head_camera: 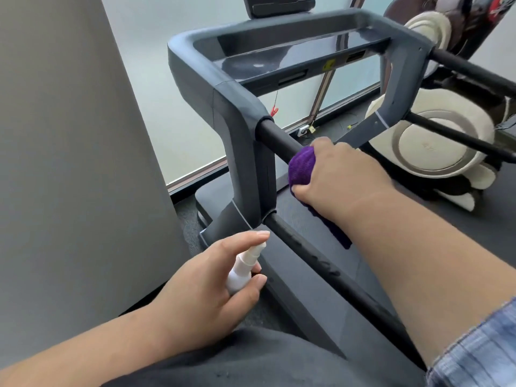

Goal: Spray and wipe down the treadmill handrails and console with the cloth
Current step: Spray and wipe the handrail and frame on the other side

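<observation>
Right hand (pixel 339 174): fingers curled round the purple cloth (pixel 303 167), pressing it on the upper black handrail (pixel 279 139) just beside the grey treadmill frame (pixel 243 121).
Left hand (pixel 212 280): grips the white spray bottle (pixel 241 268) beside the lower handrail (pixel 315 258); forefinger seems to rest on the nozzle.
Console (pixel 293 55): above the upper handrail, well apart from both hands.

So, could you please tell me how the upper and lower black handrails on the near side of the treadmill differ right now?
The upper handrail is gripped by the right hand through the purple cloth; the lower handrail is untouched. The upper handrail shows only a short bare stretch, while the lower handrail is exposed along a long run. The lower handrail looks scuffed or wet in patches; the upper looks even. Both are black bars leaving the same grey upright.
</observation>
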A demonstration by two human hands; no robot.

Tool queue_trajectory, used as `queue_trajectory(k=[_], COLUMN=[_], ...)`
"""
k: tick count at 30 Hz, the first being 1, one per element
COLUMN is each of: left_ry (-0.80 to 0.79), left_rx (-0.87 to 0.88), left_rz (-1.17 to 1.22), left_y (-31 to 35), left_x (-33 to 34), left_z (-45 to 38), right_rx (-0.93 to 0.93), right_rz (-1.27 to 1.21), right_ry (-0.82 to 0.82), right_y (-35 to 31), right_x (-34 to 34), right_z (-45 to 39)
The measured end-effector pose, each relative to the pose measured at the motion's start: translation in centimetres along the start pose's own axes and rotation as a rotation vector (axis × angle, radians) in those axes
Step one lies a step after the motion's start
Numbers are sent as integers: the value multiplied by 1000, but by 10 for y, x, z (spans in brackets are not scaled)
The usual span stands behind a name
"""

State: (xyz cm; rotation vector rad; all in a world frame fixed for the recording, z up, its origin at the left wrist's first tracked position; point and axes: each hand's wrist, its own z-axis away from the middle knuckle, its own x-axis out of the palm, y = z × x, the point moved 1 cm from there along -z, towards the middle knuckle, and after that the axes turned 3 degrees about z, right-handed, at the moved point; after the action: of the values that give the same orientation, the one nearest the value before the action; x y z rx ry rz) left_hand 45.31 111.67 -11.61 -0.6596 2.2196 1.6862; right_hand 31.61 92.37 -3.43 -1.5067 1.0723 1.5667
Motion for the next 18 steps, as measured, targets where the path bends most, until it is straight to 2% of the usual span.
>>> queue_trajectory(k=[6,13,18], left_ry=[-54,-14,52], left_rx=[-28,-47,-81], left_rz=[24,30,1], left_y=[36,65,80], left_x=[44,81,100], left_z=[-10,2,28], right_rx=[29,69,27], right_rz=[-206,-188,-86], right_ry=[-77,-78,-45], right_y=[47,119,123], right_x=[1,7,5], right_z=[44,139,140])
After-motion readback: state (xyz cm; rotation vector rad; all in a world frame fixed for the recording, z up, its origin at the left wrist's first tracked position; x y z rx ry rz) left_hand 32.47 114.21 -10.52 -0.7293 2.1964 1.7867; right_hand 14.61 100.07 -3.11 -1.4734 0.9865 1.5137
